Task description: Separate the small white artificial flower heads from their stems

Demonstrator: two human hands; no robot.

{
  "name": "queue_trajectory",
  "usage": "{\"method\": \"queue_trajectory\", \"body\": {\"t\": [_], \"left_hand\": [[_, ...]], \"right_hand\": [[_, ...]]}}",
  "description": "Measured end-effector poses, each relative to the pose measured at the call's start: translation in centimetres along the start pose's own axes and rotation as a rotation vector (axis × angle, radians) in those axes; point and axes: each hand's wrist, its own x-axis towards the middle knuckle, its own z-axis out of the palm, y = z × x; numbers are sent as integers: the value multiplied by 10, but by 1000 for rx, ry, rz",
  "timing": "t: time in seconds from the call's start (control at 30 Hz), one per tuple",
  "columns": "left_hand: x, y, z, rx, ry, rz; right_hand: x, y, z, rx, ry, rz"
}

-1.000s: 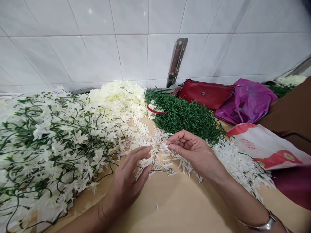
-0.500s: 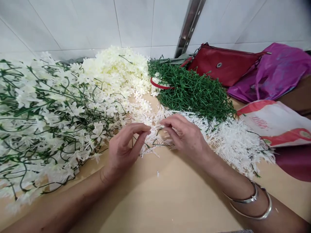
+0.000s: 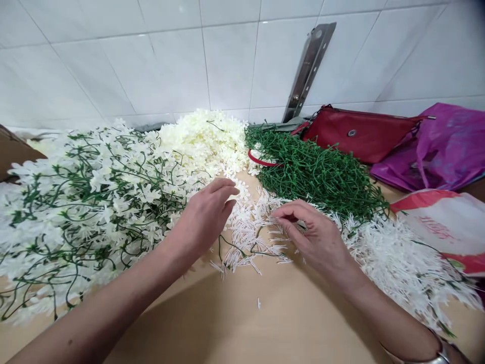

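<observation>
My left hand (image 3: pixel 207 217) is held over the near edge of the white flower pile, its fingers stretched toward the loose cream petals (image 3: pixel 200 146). A gap shows between its thumb and fingers, and I see nothing in it. My right hand (image 3: pixel 316 235) hovers to the right with thumb and forefinger pinched together; whatever is between the tips is too small to make out. Beneath and between the hands lie scattered thin white stamens (image 3: pixel 246 235) and a dark green stem (image 3: pixel 232 244) on the table.
Stemmed white artificial flowers (image 3: pixel 113 187) fill the left. Behind my right hand are green plastic stems (image 3: pixel 314 172), a red handbag (image 3: pixel 344 131) and a purple plastic bag (image 3: pixel 447 141). White stamen bunches (image 3: pixel 401 253) lie right, beside a red-and-white bag (image 3: pixel 443 222). A tiled wall stands behind.
My hands have moved apart. The left has opened from a pinch and reached forward toward the cream petals; the right has drawn off to the right, still pinched. The camera view has tilted up.
</observation>
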Motion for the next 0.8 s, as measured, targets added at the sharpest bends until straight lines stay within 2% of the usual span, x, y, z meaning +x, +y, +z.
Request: {"method": "queue_trajectory", "body": {"t": [0.07, 0.17, 0.23, 0.33, 0.47, 0.5, 0.57, 0.67, 0.73, 0.8], "left_hand": [[17, -3, 17, 38, -60, -14], [39, -5, 41, 148, -232, -40], [48, -7, 51, 172, -277, -65], [53, -12, 53, 146, -255, -90], [42, -6, 40, 60, -178, -149], [36, 0, 38, -3, -138, -191], [21, 13, 34, -399, 8, -392], [-5, 31, 34, -889, 24, -635], [-18, 38, 36, -1078, 41, -777], [-26, 41, 37, -1171, 83, -873]], "right_hand": [[0, 0, 1, 12, -14, -21], [0, 0, 1, 21, -2, -73], [0, 0, -1, 22, 5, -98], [-1, 0, -2, 26, 5, -107], [-2, -4, -2, 57, 67, -62], [-2, -6, -2, 72, 90, -41], [-3, -10, -3, 97, 128, -27], [-5, -18, -4, 109, 145, -64], [-7, -22, -2, 139, 124, -76], [-9, -26, 1, 194, 102, -56]]}}
